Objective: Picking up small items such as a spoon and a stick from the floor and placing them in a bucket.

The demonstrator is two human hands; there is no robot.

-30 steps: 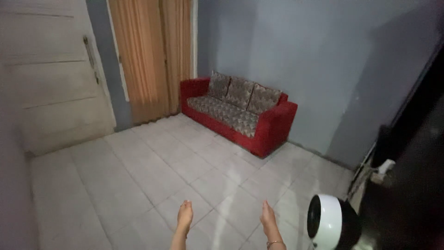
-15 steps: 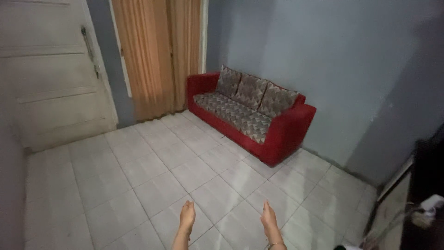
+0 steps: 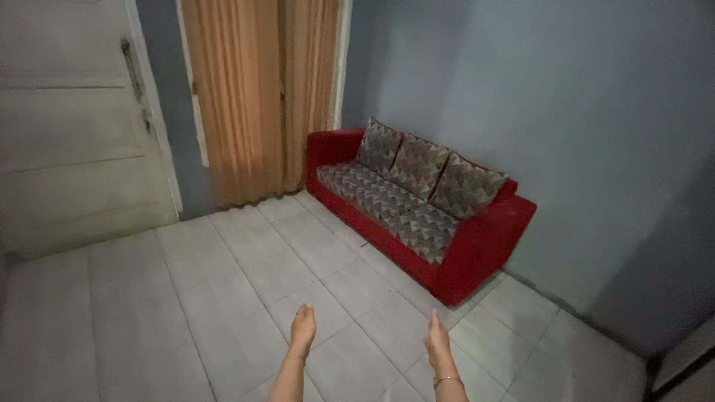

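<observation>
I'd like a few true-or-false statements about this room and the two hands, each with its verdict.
1. Both hands are empty. True: the left hand and the right hand are held out over the tiled floor, holding nothing.
2. The sofa is blue. False: it is red, with grey patterned cushions.
3. A bracelet sits on the right wrist. True.
4. The curtain is drawn open onto a bright window. False: the orange curtain hangs closed.
5. The sofa stands against the wall. True.
6. The left hand touches the door. False: it is well apart from the door.
</observation>
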